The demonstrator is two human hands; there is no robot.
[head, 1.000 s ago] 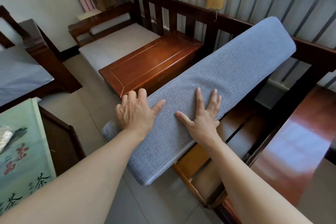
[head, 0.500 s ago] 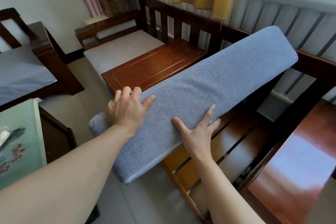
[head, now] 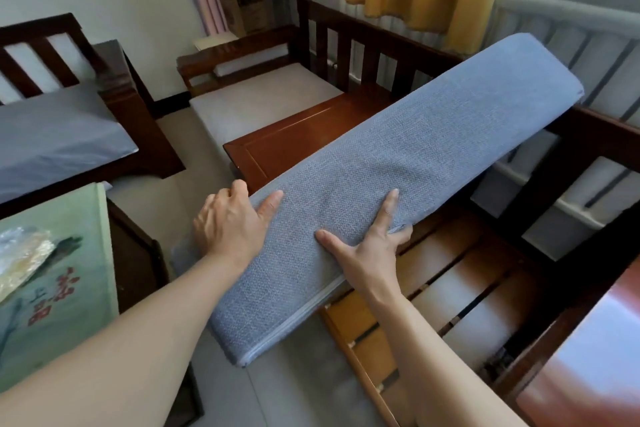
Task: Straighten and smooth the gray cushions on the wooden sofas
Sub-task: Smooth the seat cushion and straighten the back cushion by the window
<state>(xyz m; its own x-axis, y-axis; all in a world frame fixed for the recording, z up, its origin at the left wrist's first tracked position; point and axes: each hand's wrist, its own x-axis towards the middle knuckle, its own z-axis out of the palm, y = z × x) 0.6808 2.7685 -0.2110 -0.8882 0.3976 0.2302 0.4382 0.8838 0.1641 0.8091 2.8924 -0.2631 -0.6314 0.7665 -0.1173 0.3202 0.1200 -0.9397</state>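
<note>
Left hand (head: 230, 224): grip grasping the gray cushion (head: 374, 177). Thumb lies on the cushion's upper face; the fingers curl over its far long edge and are hidden beyond it.

Right hand (head: 369, 248): grip grasping the same cushion at its near long edge. Thumb and forefinger spread flat on the fabric; the other fingers wrap under the edge by the zip seam.

Cushion position: held tilted between both hands, lifted clear of the sofa frame (head: 460, 274), whose bare slats show beneath. Its far end rises toward the backrest (head: 377, 42); its near end overhangs the floor (head: 298, 388).
</note>
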